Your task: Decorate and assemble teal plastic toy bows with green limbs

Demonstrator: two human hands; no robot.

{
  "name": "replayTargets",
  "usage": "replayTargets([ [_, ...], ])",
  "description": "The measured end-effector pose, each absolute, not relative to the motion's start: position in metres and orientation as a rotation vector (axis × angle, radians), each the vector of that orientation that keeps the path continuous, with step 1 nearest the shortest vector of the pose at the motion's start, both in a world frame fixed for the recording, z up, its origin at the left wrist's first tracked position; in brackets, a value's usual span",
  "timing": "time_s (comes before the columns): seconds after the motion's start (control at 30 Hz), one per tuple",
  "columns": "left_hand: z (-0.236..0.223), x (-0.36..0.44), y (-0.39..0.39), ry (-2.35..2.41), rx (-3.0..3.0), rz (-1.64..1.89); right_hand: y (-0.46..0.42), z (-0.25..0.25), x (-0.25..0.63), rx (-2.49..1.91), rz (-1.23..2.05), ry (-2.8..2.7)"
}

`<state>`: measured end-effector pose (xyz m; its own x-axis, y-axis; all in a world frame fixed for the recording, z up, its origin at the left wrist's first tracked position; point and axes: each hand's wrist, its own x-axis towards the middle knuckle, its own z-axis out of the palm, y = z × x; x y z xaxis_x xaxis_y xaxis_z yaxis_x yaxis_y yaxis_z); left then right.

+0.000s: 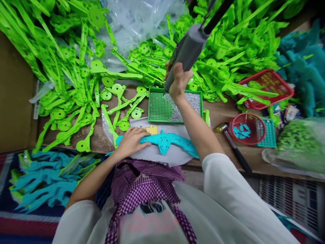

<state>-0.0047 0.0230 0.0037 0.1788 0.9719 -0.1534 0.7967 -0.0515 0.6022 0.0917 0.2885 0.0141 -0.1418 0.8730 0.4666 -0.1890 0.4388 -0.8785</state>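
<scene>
My right hand (pixel 180 79) is closed around a grey electric screwdriver (pixel 189 45) that hangs from above. The screwdriver's lower end is at the left part of a green mesh tray (pixel 149 105), beside a heap of small silver screws (pixel 194 101). My left hand (pixel 133 140) lies over the left part of a long blue plastic part (pixel 164 142), fingers on top and thumb along its near side, holding it. This part rests on a grey cloth (pixel 149 154) with a yellow printed figure, right in front of my body.
Bright green plastic pieces (pixel 76 78) are piled left, behind and right. At right are a red basket (pixel 279 84), a round red basket (pixel 261 127) with small blue pieces, a hammer (pixel 237 152) and a bag of green bits (pixel 299 142). Blue parts (pixel 48 179) lie stacked lower left.
</scene>
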Motion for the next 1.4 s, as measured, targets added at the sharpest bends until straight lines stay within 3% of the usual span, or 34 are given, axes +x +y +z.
replayTargets([
  [0.57, 0.003, -0.006, 0.025, 1.664, 1.874, 0.428, 0.294, -0.006, 0.099, -0.654, 0.996, -1.453],
  [0.77, 0.005, -0.007, 0.026, 1.661, 1.870, 0.424, 0.279, 0.045, 0.112, -0.696, 0.950, -1.328],
  [0.97, 0.006, -0.007, 0.027, 1.688, 1.872, 0.394, 0.213, 0.093, 0.194, -0.623, 1.042, -1.222],
  [1.2, 0.001, -0.006, 0.028, 1.717, 1.892, 0.406, 0.137, 0.045, 0.256, -0.880, 1.062, -1.260],
  [1.4, -0.002, -0.006, 0.027, 1.729, 1.898, 0.439, 0.137, 0.028, 0.250, -0.752, 1.124, -1.249],
])
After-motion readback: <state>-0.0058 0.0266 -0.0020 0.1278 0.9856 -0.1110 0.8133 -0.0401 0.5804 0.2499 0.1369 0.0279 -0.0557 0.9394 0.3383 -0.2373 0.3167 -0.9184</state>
